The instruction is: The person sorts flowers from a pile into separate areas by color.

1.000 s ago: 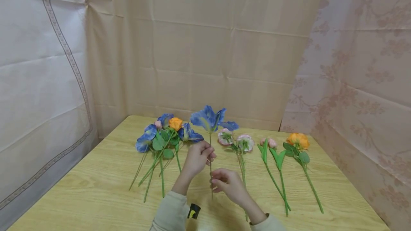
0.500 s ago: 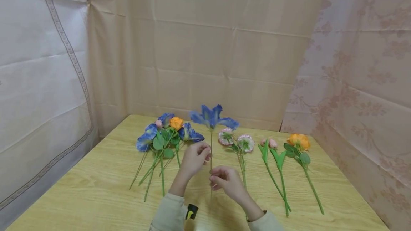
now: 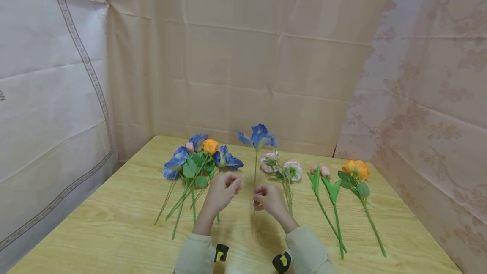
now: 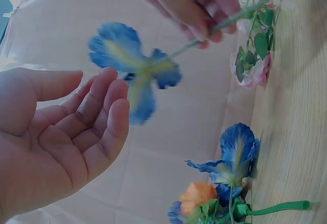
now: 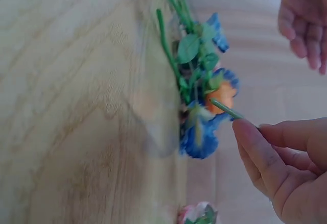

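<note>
A blue artificial iris (image 3: 259,138) stands upright over the middle of the table, bloom on top. Low on its thin stem, my right hand (image 3: 271,201) pinches it between thumb and fingers. The stem's cut end (image 5: 225,107) pokes past the fingertips in the right wrist view. My left hand (image 3: 222,191) is apart from the stem, to its left. Seen in the left wrist view, the left palm (image 4: 66,137) holds nothing and its fingers bend loosely, with the iris bloom (image 4: 120,50) behind them.
Left on the wooden table (image 3: 114,227) lies a pile of blue irises (image 3: 174,164), an orange flower (image 3: 210,146) and green leaves. To the right are pink-white flowers (image 3: 293,171), pink tulips (image 3: 324,171) and another orange flower (image 3: 356,168). Cloth (image 3: 243,62) hangs behind.
My left hand has let go of the iris stem and drawn away to the left. The right hand, still pinching the stem, has risen a little, and the bloom has turned.
</note>
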`<state>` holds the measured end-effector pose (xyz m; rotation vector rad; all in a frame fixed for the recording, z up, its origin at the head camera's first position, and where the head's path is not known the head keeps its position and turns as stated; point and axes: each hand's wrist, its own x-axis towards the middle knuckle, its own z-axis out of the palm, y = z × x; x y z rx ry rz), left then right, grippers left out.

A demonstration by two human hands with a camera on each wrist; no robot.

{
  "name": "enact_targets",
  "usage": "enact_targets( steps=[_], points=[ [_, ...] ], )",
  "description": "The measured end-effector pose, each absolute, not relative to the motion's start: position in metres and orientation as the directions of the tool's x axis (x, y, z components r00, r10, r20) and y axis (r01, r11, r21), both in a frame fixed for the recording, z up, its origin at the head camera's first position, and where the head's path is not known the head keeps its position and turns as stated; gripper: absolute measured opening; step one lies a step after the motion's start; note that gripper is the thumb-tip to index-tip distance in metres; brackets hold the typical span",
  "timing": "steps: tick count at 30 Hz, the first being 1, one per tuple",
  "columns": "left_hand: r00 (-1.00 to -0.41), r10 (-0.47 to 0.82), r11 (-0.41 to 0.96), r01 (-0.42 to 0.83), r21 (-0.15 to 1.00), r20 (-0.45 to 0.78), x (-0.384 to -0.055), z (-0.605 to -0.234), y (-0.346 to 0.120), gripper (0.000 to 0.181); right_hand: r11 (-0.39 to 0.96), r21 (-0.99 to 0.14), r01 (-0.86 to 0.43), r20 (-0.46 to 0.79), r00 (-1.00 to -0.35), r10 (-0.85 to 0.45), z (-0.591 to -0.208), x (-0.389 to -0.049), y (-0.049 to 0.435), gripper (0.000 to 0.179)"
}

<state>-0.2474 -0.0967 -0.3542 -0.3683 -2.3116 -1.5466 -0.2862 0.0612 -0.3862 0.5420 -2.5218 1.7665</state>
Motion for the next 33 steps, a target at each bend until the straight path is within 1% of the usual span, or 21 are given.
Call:
enact_targets(
  steps=[10,12,16,21,24,33],
  points=[
    [-0.905,0.045,0.389,0.407,0.826,0.424,-0.248,-0.357,-0.098,0.011,0.376,-0.901,-0.216,0.135,-0.964,-0.230,-0.393,-0.304,0.053,0.003],
    [-0.902,0.050,0.397,0.412,0.820,0.429,-0.248,-0.358,-0.098,0.010,0.391,-0.895,-0.213,0.129,-0.965,-0.230,-0.395,-0.307,0.051,0.007],
    [-0.898,0.065,0.404,0.422,0.812,0.435,-0.249,-0.359,-0.099,0.010,0.452,-0.856,-0.252,0.158,-0.959,-0.236,-0.401,-0.311,0.050,0.013],
    [-0.899,0.081,0.398,0.425,0.813,0.430,-0.248,-0.359,-0.101,0.012,0.557,-0.792,-0.249,0.118,-0.958,-0.262,-0.408,-0.313,0.049,0.015],
    [-0.902,0.090,0.407,0.421,0.811,0.423,-0.248,-0.360,-0.101,0.012,0.565,-0.792,-0.232,0.078,-0.956,-0.283,-0.411,-0.313,0.048,0.015],
    [-0.915,0.117,0.425,0.397,0.814,0.385,-0.248,-0.361,-0.101,0.013,0.586,-0.770,-0.254,0.074,-0.947,-0.313,-0.416,-0.316,0.051,0.014]
  ],
)
